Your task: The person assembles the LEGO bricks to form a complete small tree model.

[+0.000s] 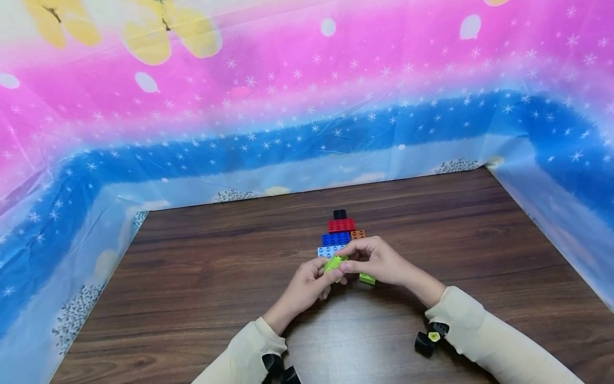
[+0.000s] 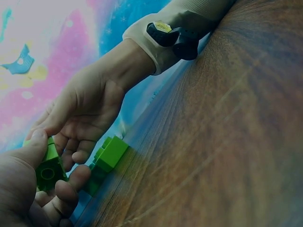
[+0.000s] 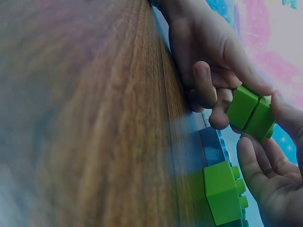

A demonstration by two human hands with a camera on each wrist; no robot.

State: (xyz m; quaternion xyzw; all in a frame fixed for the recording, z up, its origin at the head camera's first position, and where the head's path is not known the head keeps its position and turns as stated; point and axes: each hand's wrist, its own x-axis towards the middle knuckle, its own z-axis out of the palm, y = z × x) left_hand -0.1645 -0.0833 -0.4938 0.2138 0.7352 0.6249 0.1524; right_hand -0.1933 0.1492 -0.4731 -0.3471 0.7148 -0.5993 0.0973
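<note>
Two lime green toy bricks (image 3: 251, 112), one joined to the other with a thin seam between them, are held up over the table by both hands. My left hand (image 1: 303, 288) pinches them between thumb and fingers. From the other side, the thumb and fingers of my right hand (image 1: 379, 262) grip the same bricks. In the left wrist view, the hollow underside of one green brick (image 2: 46, 174) shows. Another lime green brick (image 1: 367, 278) lies on the table below my right hand. A light blue brick (image 1: 327, 250) sits just beyond the hands, partly hidden.
Beyond the hands, a blue brick (image 1: 336, 238), an orange brick (image 1: 357, 234), a red brick (image 1: 341, 225) and a black brick (image 1: 339, 214) lie close together on the brown wooden table (image 1: 211, 256). A printed cloth (image 1: 288, 133) stands around the table's far and side edges.
</note>
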